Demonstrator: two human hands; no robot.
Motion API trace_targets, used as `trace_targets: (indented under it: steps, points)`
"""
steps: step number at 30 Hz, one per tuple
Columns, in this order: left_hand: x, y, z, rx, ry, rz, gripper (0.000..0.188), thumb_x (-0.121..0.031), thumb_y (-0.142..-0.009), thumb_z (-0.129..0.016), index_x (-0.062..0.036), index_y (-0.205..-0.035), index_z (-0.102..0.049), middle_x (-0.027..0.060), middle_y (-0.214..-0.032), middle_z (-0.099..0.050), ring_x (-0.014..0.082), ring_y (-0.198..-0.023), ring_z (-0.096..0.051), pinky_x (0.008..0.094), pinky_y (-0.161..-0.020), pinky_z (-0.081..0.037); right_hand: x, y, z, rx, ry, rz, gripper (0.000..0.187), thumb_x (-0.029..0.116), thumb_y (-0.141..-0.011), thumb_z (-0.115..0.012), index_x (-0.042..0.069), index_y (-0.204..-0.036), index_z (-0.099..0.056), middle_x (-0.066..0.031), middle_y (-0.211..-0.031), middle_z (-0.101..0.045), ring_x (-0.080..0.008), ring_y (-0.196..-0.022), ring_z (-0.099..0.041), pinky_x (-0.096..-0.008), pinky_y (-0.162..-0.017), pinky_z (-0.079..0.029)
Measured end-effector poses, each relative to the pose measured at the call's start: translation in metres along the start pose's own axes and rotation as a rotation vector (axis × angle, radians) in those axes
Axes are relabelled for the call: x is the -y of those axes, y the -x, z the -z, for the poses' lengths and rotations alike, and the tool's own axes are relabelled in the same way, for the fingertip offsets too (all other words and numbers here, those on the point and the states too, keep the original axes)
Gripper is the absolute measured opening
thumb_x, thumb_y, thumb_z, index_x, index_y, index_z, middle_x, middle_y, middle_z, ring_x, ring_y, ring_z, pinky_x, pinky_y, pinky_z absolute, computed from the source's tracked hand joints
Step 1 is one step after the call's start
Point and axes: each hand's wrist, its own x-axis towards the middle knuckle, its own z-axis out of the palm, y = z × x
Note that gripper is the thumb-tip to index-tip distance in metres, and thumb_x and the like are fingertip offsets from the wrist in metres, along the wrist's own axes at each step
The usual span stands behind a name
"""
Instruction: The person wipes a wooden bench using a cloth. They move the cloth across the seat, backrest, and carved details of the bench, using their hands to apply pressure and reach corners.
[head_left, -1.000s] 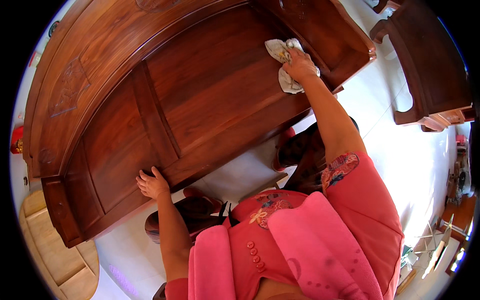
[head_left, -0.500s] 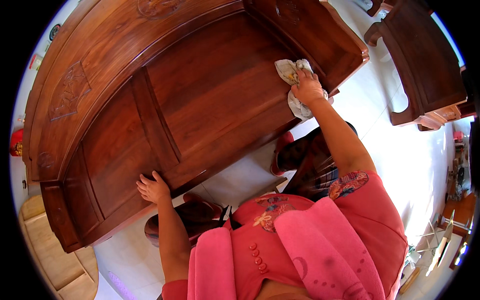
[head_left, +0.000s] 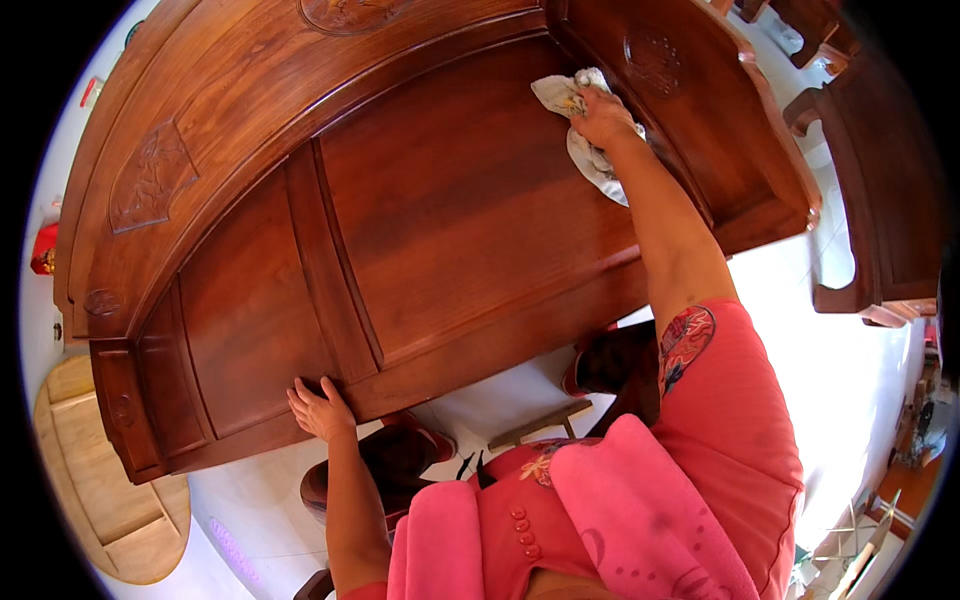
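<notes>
Farther from the front edge than half a second ago, the pale cloth (head_left: 592, 165) and the right hand (head_left: 603, 118) have moved toward the back of the worktop (head_left: 460, 220), while the left hand (head_left: 322, 410) keeps its place. Now the cloth lies at one o'clock on the dark wooden seat; yellowish marks on it are too small to read as print or stain. The right hand grasps it, fingers bent over the folds, palm hidden. At eight o'clock the left hand rests released, fingers spread on the seat's front border, just left of the divider strip (head_left: 325, 260).

Behind the seat rises a curved back (head_left: 250, 130), with a fan-shaped carving (head_left: 152, 180) at ten o'clock; its top is cut off by the frame. A round carving (head_left: 652, 64) marks the side panel at one o'clock, its design hard to make out.

Toward six o'clock, a pink towel (head_left: 640, 500) partly covers the red top (head_left: 740, 420). Farther out, a pale wooden board (head_left: 110, 490) stands at eight o'clock, a red object (head_left: 44, 248) at nine, and a small red-and-white item (head_left: 92, 92) at ten, too tiny for any lettering to be made out. Dark furniture (head_left: 890, 190) between two and three runs into the black rim.
</notes>
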Motion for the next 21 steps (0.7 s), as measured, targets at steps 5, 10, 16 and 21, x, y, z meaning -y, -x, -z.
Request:
trace_targets:
  steps: [5,10,16,21]
  points:
    - [0.007,0.001,0.000,0.017,0.013,-0.001,0.067,-0.049,-0.101,-0.049,-0.0104,-0.154,-0.037,0.0186,-0.162,-0.030,0.0361,-0.150,-0.027,0.0495,-0.121,-0.022,0.025,-0.073,-0.003,0.015,0.004,-0.015,0.073,0.041,-0.090,-0.064,0.015,-0.154,-0.042,-0.0073,-0.163,-0.036,-0.0307,-0.149,-0.034,-0.0397,-0.121,-0.033]
    - [0.012,0.001,-0.003,0.004,-0.009,-0.046,0.065,-0.048,-0.103,-0.047,-0.0087,-0.154,-0.038,0.0200,-0.161,-0.031,0.0392,-0.147,-0.030,0.0500,-0.120,-0.025,0.032,-0.146,-0.025,-0.031,0.049,-0.023,0.075,0.050,-0.093,-0.064,0.022,-0.157,-0.037,-0.0065,-0.162,-0.038,-0.0287,-0.149,-0.035,-0.0421,-0.121,-0.035]
    - [0.019,0.001,-0.006,-0.021,0.014,-0.078,0.063,-0.044,-0.103,-0.049,-0.0066,-0.153,-0.039,0.0217,-0.160,-0.033,0.0409,-0.146,-0.031,0.0512,-0.119,-0.025,0.043,-0.205,-0.034,-0.062,0.008,-0.058,0.068,0.049,-0.092,-0.065,0.028,-0.153,-0.044,-0.0082,-0.154,-0.050,-0.0296,-0.142,-0.045,-0.0423,-0.115,-0.041]
    - [0.015,0.001,-0.005,-0.043,0.019,-0.110,0.062,-0.043,-0.103,-0.050,-0.0062,-0.152,-0.040,0.0235,-0.158,-0.035,0.0426,-0.144,-0.034,0.0521,-0.118,-0.028,0.038,-0.214,-0.040,-0.075,-0.061,-0.035,0.068,0.049,-0.092,-0.063,0.026,-0.153,-0.044,-0.0079,-0.156,-0.047,-0.0288,-0.142,-0.046,-0.0427,-0.116,-0.040]
